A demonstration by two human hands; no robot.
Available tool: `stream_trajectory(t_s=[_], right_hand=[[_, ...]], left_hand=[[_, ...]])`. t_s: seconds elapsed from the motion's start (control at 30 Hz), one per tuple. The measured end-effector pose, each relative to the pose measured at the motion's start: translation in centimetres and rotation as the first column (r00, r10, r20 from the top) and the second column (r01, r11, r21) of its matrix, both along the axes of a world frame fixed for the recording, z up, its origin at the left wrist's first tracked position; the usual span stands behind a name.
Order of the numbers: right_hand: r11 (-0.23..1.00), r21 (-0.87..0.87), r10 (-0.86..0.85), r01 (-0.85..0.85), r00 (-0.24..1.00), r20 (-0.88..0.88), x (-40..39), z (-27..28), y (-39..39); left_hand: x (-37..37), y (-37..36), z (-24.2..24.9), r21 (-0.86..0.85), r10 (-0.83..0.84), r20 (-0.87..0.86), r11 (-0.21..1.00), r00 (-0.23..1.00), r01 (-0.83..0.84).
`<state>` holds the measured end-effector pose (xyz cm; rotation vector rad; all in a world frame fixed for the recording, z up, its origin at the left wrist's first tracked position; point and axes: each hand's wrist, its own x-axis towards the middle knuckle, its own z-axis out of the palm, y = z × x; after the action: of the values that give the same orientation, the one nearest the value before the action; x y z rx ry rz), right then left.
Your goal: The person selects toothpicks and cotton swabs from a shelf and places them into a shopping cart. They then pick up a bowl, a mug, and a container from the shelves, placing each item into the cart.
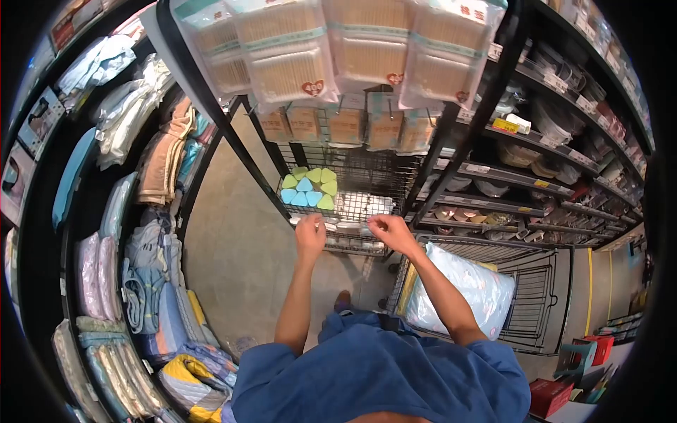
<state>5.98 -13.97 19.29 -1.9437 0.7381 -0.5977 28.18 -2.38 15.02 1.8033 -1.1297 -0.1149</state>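
My left hand (311, 234) is at the front of a black wire basket (367, 169), fingers curled in, beside a thin white pack. What it grips, if anything, is hidden. A little to the right, my right hand (390, 231) has its fingers bent together by the basket's front edge; I cannot make out anything in them. Inside the basket are green-lidded containers (328, 187), blue-lidded containers (303, 185) and small white packs (363, 205). More white packs lie on a lower tier.
Cotton swab packs (289, 63) hang above the basket, with smaller boxed packs (343, 125) below them. A wire cart (539, 296) with a plastic-wrapped light-blue bundle (465, 292) stands at my right. Shelves of folded textiles (166, 151) line the left; goods shelves (543, 141) line the right.
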Motion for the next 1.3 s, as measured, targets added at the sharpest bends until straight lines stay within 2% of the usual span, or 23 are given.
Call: stream_trajectory(t_s=[0.03,0.1,0.2,0.27,0.3,0.33,0.4,0.43,0.47,0.53,0.6,0.67,0.73,0.87,0.93,1.0,1.07,1.1,1.13,1.23,1.27,1.3], right_hand=[[1.000,-0.015,0.000,0.000,1.000,-0.001,1.8,0.0,-0.6],[1.000,-0.031,-0.002,0.002,1.000,0.005,5.1,-0.2,-1.6],[0.997,-0.082,-0.003,-0.004,0.997,-0.078,9.0,-1.2,-3.1],[0.980,-0.197,-0.032,-0.013,0.973,-0.227,11.0,-2.8,-4.1],[0.978,-0.210,-0.063,0.020,0.977,-0.202,12.0,-3.8,-4.5],[0.978,-0.207,-0.070,0.028,0.977,-0.201,12.8,-4.2,-4.8],[0.979,-0.199,-0.014,-0.052,0.949,-0.315,13.9,-5.2,-5.5],[0.988,-0.117,0.043,-0.097,0.917,-0.396,14.6,-4.9,-5.7],[0.989,-0.116,0.034,-0.087,0.918,-0.395,15.0,-4.6,-5.6],[0.994,-0.043,0.066,-0.103,0.853,-0.518,15.5,-4.4,-5.4],[0.996,0.009,0.082,-0.091,0.838,-0.540,16.0,-5.4,-5.6],[0.975,0.145,0.218,-0.166,0.828,-0.517,16.2,-6.0,-6.1],[0.976,0.149,0.214,-0.157,0.809,-0.547,16.4,-6.6,-6.4],[0.958,0.237,0.255,-0.162,0.857,-0.447,15.2,-8.4,-7.3],[0.870,0.449,0.335,-0.201,0.911,-0.240,14.7,-9.4,-7.9],[0.895,0.388,0.323,-0.218,0.918,-0.231,13.9,-9.2,-8.1],[0.769,0.604,0.375,-0.210,0.913,-0.159,13.7,-7.9,-8.1],[0.840,0.486,0.375,-0.240,0.905,-0.202,13.4,-7.3,-8.0],[0.842,0.485,0.379,-0.235,0.898,-0.223,13.4,-6.0,-7.6],[0.892,0.370,0.365,-0.261,0.898,-0.246,14.6,-9.5,-8.6],[0.901,0.345,0.361,-0.261,0.895,-0.264,14.8,-9.0,-8.5],[0.894,0.376,0.356,-0.245,0.896,-0.264,14.8,-8.7,-8.3]], left_hand=[[1.0,-0.4,0.6,0.083,0.034,0.073,0.996,0.997,-0.040],[2.4,-1.2,1.1,0.125,0.034,0.098,0.991,0.995,-0.046],[3.5,-2.3,1.5,0.209,0.012,0.144,0.977,0.990,-0.042],[3.6,-3.0,1.6,0.279,-0.019,0.178,0.960,0.984,-0.032],[3.6,-3.4,1.8,0.317,-0.038,0.193,0.948,0.981,-0.025],[3.7,-3.7,1.9,0.320,-0.047,0.193,0.947,0.980,-0.018],[3.8,-4.1,2.1,0.461,-0.143,0.244,0.888,0.959,0.015],[3.8,-4.3,2.2,0.473,-0.168,0.243,0.880,0.955,0.035],[3.7,-4.5,2.4,0.474,-0.178,0.245,0.880,0.953,0.043],[3.5,-4.7,2.8,0.519,-0.174,0.232,0.854,0.957,0.029],[3.6,-5.0,2.8,0.522,-0.189,0.241,0.852,0.952,0.037],[3.6,-5.4,3.0,0.578,-0.205,0.232,0.816,0.951,0.035],[3.6,-5.9,3.5,0.605,-0.218,0.227,0.796,0.949,0.038],[3.6,-6.2,3.1,0.567,-0.234,0.191,0.819,0.953,0.087],[3.8,-6.4,2.5,0.556,-0.280,0.111,0.813,0.954,0.173],[3.6,-6.5,2.3,0.581,-0.285,0.094,0.794,0.954,0.180],[3.1,-6.7,2.8,0.636,-0.264,0.076,0.756,0.962,0.157],[2.9,-6.9,2.9,0.633,-0.272,0.083,0.757,0.959,0.160],[2.7,-7.1,2.8,0.645,-0.252,0.080,0.751,0.964,0.143],[2.4,-7.5,3.4,0.659,-0.233,0.065,0.740,0.970,0.134],[2.4,-7.5,3.5,0.662,-0.219,0.047,0.738,0.975,0.134],[2.6,-7.6,3.1,0.667,-0.204,0.020,0.732,0.979,0.139]])
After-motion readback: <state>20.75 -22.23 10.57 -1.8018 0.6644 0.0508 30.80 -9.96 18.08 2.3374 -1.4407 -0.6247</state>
